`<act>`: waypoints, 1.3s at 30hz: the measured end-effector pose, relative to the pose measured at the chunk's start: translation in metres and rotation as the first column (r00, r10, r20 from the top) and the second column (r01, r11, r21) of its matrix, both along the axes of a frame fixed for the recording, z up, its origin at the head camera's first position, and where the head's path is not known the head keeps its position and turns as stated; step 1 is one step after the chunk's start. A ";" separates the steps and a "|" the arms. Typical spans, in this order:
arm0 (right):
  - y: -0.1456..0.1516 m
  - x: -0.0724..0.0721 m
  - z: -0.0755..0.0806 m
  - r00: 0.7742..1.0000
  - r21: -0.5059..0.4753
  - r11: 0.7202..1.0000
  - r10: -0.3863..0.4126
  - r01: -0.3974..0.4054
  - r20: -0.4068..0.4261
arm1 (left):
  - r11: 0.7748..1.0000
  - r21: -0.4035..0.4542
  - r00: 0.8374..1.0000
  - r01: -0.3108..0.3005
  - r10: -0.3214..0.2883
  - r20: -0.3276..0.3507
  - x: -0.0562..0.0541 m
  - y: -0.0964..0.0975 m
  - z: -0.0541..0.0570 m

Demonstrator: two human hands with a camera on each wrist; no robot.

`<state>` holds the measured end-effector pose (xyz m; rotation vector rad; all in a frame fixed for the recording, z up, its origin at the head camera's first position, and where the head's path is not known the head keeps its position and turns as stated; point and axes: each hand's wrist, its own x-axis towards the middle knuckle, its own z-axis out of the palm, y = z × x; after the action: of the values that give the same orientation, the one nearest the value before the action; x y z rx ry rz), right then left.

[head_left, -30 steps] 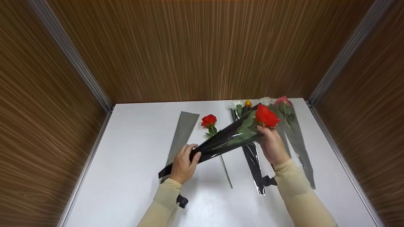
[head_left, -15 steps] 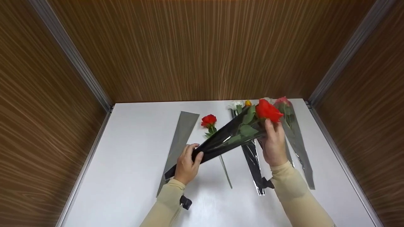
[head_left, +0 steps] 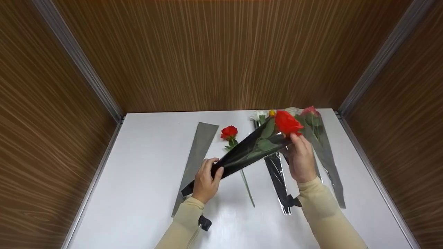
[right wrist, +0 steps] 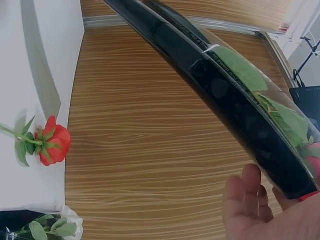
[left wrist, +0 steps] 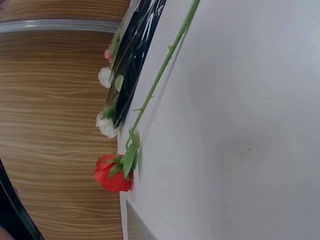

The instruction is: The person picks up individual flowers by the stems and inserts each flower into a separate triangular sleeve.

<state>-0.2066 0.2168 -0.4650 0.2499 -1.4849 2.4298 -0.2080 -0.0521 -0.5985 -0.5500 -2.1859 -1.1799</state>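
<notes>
In the head view my left hand (head_left: 206, 181) grips the narrow lower part of a black and clear flower sleeve (head_left: 242, 155), held slanted above the table. A red rose (head_left: 287, 122) with green leaves is inside, its bloom standing out at the wide end. My right hand (head_left: 300, 157) is at that end, its fairly straight fingers touching the sleeve's rim just below the bloom. The right wrist view shows these fingers (right wrist: 242, 192) beside the dark side of the sleeve (right wrist: 210, 90). Under the raised sleeve, a second red rose (head_left: 229, 132) lies unwrapped with a bare green stem (head_left: 247, 186).
A flat grey sleeve (head_left: 200, 145) lies left of the loose rose. To the right lie wrapped flowers: a white bloom (head_left: 259, 115), a yellow bud (head_left: 272, 113) and a pink rose (head_left: 310, 110) in a grey sleeve (head_left: 330, 166). Wood-grain panels (head_left: 221, 55) enclose the white table (head_left: 138, 166).
The wrapped rose's bloom moved up and right, then back left. My right fingers shifted along the sleeve's open end below it. My left hand kept its grip, moving slightly right.
</notes>
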 end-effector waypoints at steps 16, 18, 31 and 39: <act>-0.028 0.005 -0.025 0.984 0.022 0.985 0.173 -0.174 0.034 | 0.984 0.178 1.000 0.009 -0.010 0.004 0.005 0.020 0.006; -0.033 0.006 -0.031 0.985 0.126 0.980 0.142 -0.153 0.093 | 0.979 0.205 1.000 0.004 -0.004 0.001 0.005 0.025 0.007; -0.040 0.003 -0.044 0.995 0.364 0.930 0.014 -0.051 0.103 | 0.971 0.226 0.986 0.079 -0.110 0.127 0.013 0.041 0.010; -0.021 -0.001 -0.034 1.000 0.404 0.915 -0.003 -0.003 0.015 | 0.949 0.205 0.924 0.238 -0.286 0.255 0.015 0.040 0.008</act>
<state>-0.2074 0.1957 -0.4986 0.3138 -1.9858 2.1024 -0.1925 -0.0121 -0.5903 -0.6507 -2.2626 -1.6634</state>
